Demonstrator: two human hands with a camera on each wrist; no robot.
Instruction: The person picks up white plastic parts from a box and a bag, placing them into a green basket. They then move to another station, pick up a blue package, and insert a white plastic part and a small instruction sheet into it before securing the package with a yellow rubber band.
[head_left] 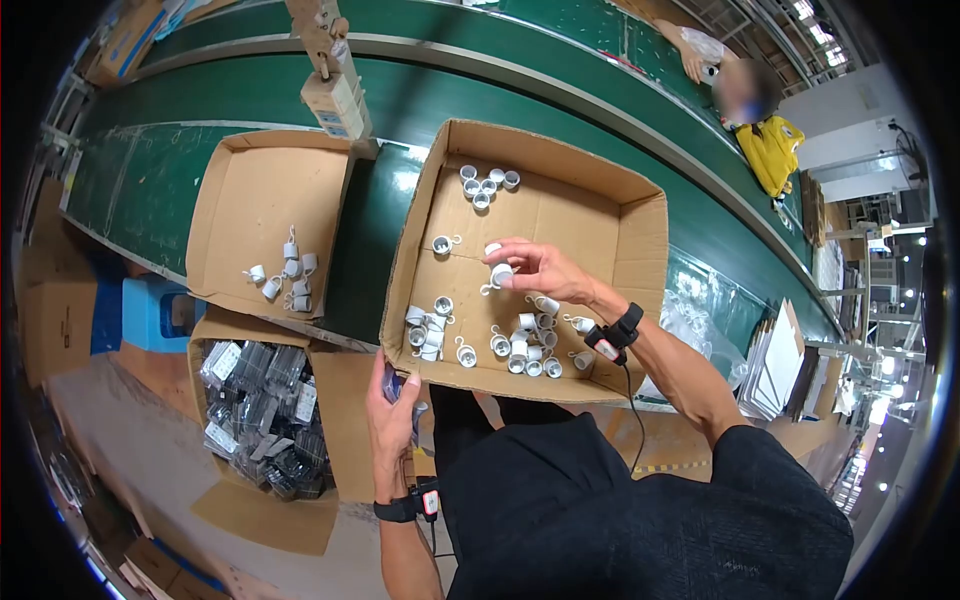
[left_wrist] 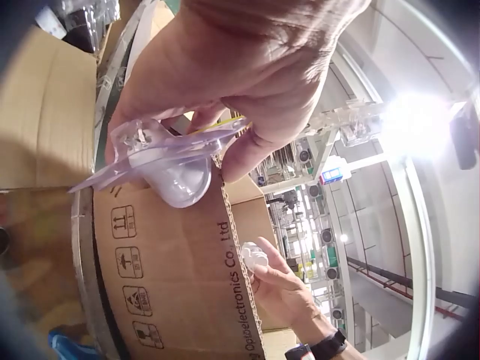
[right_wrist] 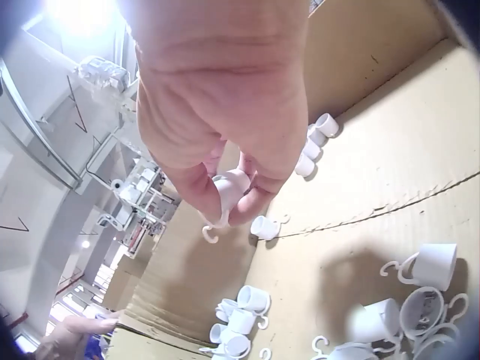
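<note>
My right hand [head_left: 555, 275] pinches small white plastic cups with hooks [head_left: 501, 273] between thumb and fingers, above a shallow cardboard box [head_left: 570, 215]. In the right wrist view, a hook hangs below the fingertips from the held white piece [right_wrist: 231, 187]. Loose white hooked cups [head_left: 520, 345] lie in groups in this box, and several hookless-looking ones [head_left: 482, 200] stand near its far side. At the box's near left corner, my left hand [head_left: 392, 420] grips a clear plastic package with a white bulb-shaped part [left_wrist: 180, 180], thumb at the cardboard rim.
A second cardboard box [head_left: 265, 180] on the left holds several white hooked cups. Below it stands an open carton of dark packaged parts [head_left: 265, 410]. Both shallow boxes lie on a green conveyor belt [head_left: 390, 210]. Another person's arm [head_left: 690, 55] reaches in at the far right.
</note>
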